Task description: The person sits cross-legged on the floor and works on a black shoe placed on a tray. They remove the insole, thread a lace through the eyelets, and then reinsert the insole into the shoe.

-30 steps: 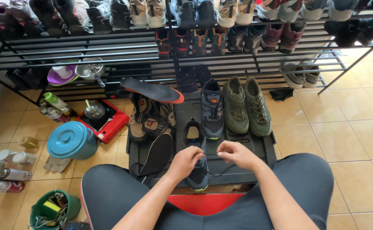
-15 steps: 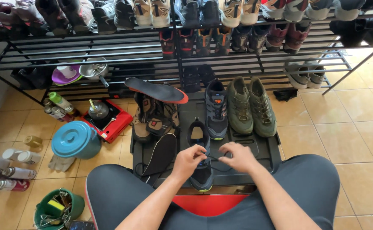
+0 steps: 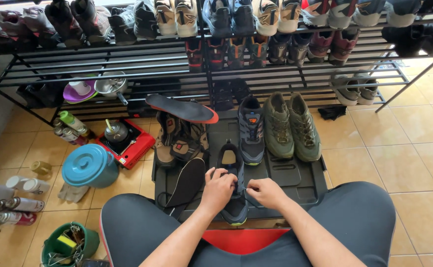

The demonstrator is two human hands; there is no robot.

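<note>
Dark shoe (image 3: 234, 198) on black tray (image 3: 295, 180) | left hand (image 3: 219, 190), right hand (image 3: 266, 193) pinching its laces

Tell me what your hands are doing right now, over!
Left hand and right hand both pinching laces on the dark sneaker. Sneaker sits on the black tray. Loose black insole lies just left, not in the way.

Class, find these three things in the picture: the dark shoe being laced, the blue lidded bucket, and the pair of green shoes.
dark shoe (image 3: 230, 158), head view, on its open collar.
blue lidded bucket (image 3: 87, 164), head view, on its lid.
pair of green shoes (image 3: 277, 126), head view, on the left shoe's laces.
</note>
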